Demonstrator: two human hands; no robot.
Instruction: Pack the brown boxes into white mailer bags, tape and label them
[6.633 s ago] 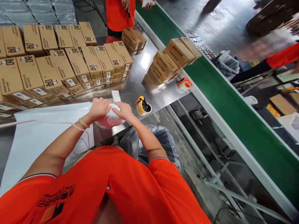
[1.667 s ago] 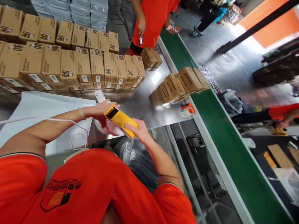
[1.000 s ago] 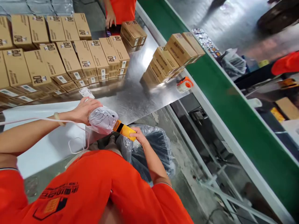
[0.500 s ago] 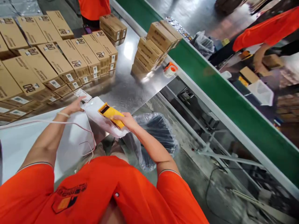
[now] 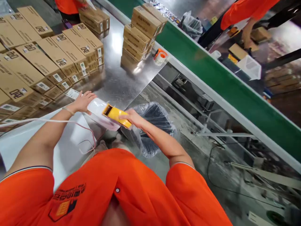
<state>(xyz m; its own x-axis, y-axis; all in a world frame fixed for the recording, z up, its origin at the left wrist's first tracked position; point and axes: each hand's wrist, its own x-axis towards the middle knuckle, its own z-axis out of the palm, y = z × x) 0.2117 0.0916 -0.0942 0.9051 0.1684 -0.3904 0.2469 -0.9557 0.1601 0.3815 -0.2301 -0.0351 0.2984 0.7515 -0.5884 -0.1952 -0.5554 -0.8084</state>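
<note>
My right hand point(image 5: 135, 118) grips a yellow hand tool point(image 5: 118, 116) with a dark opening at its far end; its exact kind is unclear. The tool lies over a white, plastic-looking package point(image 5: 97, 107) at the table's near edge. Spread flat, my left hand point(image 5: 84, 102) rests at the package's left end with its fingers stretched out. Just beyond that hand is a white printed label sheet point(image 5: 72, 93), partly covered by the fingers.
Stacked brown cartons point(image 5: 42, 61) fill the table's left side. More cartons point(image 5: 142, 29) and an orange-and-white tape roll point(image 5: 161, 56) stand near the green conveyor point(image 5: 202, 69). A plastic-lined bin point(image 5: 155, 130) is below my right arm. A pale cable point(image 5: 58, 120) crosses my left forearm. Co-workers point(image 5: 246, 15) are across.
My left hand has shifted from the label sheet onto the package's end, its fingers spreading. The yellow tool stays in my right hand over the package. The view has shifted to the right.
</note>
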